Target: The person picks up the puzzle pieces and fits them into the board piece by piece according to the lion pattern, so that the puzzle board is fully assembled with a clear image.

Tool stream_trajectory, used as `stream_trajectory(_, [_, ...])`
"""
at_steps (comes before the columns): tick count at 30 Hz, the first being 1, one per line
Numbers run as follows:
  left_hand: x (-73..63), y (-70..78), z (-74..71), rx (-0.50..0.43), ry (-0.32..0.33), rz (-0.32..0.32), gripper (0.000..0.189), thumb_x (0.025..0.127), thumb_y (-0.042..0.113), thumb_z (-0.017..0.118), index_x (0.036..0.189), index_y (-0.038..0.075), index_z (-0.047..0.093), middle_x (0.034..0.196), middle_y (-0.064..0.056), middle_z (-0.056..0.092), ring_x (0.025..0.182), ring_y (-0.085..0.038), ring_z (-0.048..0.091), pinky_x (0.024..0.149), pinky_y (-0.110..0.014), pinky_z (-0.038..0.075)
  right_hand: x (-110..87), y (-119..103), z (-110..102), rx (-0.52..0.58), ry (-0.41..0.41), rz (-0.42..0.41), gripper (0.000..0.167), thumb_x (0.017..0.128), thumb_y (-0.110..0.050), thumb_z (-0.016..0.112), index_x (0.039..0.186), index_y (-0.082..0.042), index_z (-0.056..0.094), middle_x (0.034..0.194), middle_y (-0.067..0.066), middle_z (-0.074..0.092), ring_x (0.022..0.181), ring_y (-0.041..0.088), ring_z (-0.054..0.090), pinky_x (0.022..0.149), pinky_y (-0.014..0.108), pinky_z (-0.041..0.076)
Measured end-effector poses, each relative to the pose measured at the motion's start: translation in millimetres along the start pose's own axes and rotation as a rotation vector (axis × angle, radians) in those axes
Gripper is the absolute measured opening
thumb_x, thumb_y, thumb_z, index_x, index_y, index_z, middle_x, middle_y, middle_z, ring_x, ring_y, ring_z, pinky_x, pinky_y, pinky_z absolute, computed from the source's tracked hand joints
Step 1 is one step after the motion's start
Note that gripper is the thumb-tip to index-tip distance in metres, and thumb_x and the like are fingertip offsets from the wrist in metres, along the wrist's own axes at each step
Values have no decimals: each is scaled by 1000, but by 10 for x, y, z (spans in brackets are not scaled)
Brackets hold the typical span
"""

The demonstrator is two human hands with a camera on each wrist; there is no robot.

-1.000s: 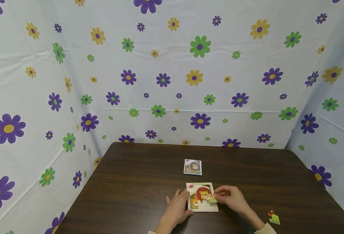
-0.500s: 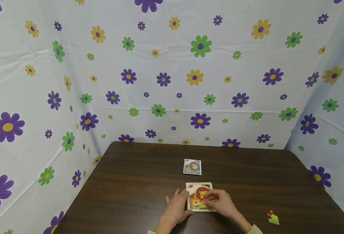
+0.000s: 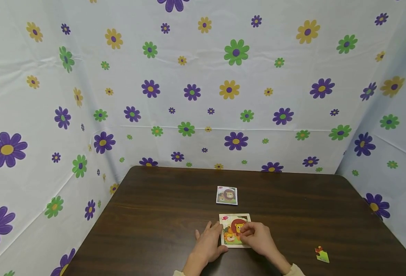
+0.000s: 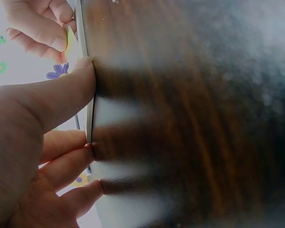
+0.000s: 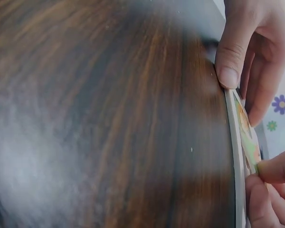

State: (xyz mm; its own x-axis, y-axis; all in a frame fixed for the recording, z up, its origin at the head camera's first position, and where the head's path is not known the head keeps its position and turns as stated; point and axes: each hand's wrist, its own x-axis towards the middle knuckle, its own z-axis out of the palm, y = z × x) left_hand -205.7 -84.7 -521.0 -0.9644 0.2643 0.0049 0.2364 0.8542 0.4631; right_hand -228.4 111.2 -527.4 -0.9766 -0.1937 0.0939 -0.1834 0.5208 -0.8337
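A lion jigsaw puzzle in a pale square tray (image 3: 234, 215) lies near the front of the table. My left hand (image 3: 207, 244) rests along its left side, fingers extended, thumb at the near rim. My right hand (image 3: 258, 238) is over the tray's right part and pinches a puzzle piece between thumb and fingers. In the left wrist view that puzzle piece (image 4: 70, 43) shows as a tilted, yellowish-green sliver. From the right wrist, its green side (image 5: 250, 151) slants at the tray's rim. The right fingers hide the tray's lower right corner.
A loose green and red puzzle piece (image 3: 322, 255) lies on the brown table (image 3: 154, 214), to the right of my right hand. Behind the tray is a small card (image 3: 227, 195) with the lion picture. A white flowered cloth (image 3: 203, 76) hangs behind and at both sides.
My right hand has moved left from the tray's right edge to over the picture, carrying the puzzle piece into its lower part. The left hand stays put.
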Motion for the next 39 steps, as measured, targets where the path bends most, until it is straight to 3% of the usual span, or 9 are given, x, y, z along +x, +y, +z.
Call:
stream_trajectory(8, [-8,9,-6,7,9,5,62,75,33,81,127,9,58,136,-12,55,128,-40,45,89,-76,30,-18,-67,14,-119,54,0,11,67,-4,79,72,-8,70,64,-5,63,58,5,56,53,21,45])
stream_trajectory(25, [-13,16,-24,-1,-1,-5,61,76,33,80,127,8,58,136,-13,54,129,-40,44,90,-76,29,-2,-88,64,-176,113,78,23,60,-8,87,66,-9,64,59,-5,55,56,8,50,51,22,41])
stream_trajectory(29, [-6,14,-33,4,-4,-6,61,76,33,81,127,8,58,137,-12,54,129,-40,44,90,-76,29,13,-89,47,-95,70,80,20,63,-5,85,70,-7,67,61,-3,60,56,8,55,51,22,44])
stream_trajectory(34, [0,19,-14,0,-5,-3,60,76,32,81,126,9,59,136,-12,55,129,-39,44,90,-76,29,32,-69,-3,117,-24,117,19,69,0,82,82,0,68,72,6,68,66,15,64,56,24,49])
stream_trajectory(39, [-10,11,-20,-6,13,8,60,75,31,81,126,8,59,135,-13,55,128,-40,45,88,-77,29,69,-9,-20,231,-130,52,20,72,5,78,89,3,68,81,11,70,74,18,67,64,23,52])
